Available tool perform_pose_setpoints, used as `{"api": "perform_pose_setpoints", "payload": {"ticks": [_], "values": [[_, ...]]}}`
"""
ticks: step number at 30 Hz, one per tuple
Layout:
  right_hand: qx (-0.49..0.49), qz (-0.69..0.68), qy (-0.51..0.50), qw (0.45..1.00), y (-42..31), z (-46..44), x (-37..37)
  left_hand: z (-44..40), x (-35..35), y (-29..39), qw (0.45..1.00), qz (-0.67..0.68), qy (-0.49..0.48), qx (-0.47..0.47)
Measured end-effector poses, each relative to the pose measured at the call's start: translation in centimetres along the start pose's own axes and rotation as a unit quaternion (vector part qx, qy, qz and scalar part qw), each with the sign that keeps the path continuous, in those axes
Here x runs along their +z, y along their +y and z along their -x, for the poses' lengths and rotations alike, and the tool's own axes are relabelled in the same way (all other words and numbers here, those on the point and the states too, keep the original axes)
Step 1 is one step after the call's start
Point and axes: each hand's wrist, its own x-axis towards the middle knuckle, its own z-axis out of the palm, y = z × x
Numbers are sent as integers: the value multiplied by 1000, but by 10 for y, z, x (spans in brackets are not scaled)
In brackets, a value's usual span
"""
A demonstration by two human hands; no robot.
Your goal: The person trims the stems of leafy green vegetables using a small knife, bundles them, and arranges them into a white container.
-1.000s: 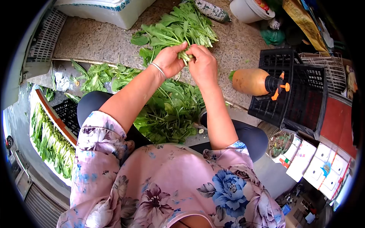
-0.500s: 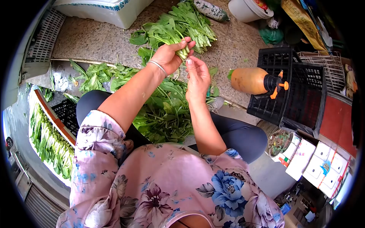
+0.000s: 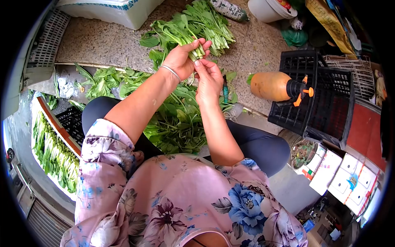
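Note:
My left hand (image 3: 184,58), with a bracelet at its wrist, is wrapped round a small bunch of leafy greens (image 3: 177,36), its cut stems pointing toward me. Just below the stem ends is my right hand (image 3: 208,79), thumb and fingertip pinched together; whatever lies between them is too small to name. Beyond both hands a larger pile of greens (image 3: 210,25) rests on the stone slab (image 3: 103,45). Loose leaves (image 3: 181,119) are heaped below, between my legs. A green-handled tool (image 3: 225,88) lies beside my right hand.
An orange spray bottle (image 3: 269,86) lies on its side by black crates (image 3: 296,66) at right. A white foam box (image 3: 123,14) stands at the top left, a white bucket (image 3: 269,10) at the top right. More greens (image 3: 53,152) fill a container at left.
My right hand first drew down from the stems, its fingers loosening, then came back up near the stem ends. My left hand kept the bunch and turned slightly, its fingers opening outward.

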Motion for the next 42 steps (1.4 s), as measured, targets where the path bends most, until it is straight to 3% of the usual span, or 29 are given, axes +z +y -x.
{"api": "perform_pose_setpoints", "payload": {"ticks": [6,14,16,18,20,22,24,25,27,30,31,32,34,36,38,42], "values": [[-11,-14,7,1000,4,-6,3,0,-1,0,1000,-9,11,-6],[-26,-12,-58,998,3,-7,-3,1,-2,-3,999,-10,46,8],[-6,-4,-85,996,4,-13,-3,1,-5,2,997,-5,67,23],[93,-1,-104,990,-4,-38,-14,1,-14,7,999,1,44,24],[-64,168,-19,983,2,-77,-25,7,-3,6,989,13,131,59],[-153,421,132,885,-5,-115,-39,5,-8,10,990,11,129,54],[-362,645,202,642,10,-161,-65,5,-8,13,990,1,131,44],[-363,643,202,643,9,-173,-76,4,-7,14,989,0,139,43],[-164,678,59,714,1,-187,-81,0,-15,15,991,-10,131,41],[-140,659,61,737,-13,-181,-74,-4,-22,14,991,-26,125,34],[-198,641,79,737,-15,-174,-70,-5,-24,14,990,-38,135,28],[-197,641,79,737,-14,-165,-64,-5,-25,13,988,-51,144,21],[-107,355,51,927,-16,-137,-42,-6,-25,12,987,-63,146,14],[30,199,11,979,-26,-94,-14,-6,-21,10,986,-76,146,5],[72,128,-43,988,-23,-62,-2,-3,-15,10,990,-95,105,6],[91,148,-108,979,-7,-45,-6,0,-24,10,980,-184,73,5]]}}
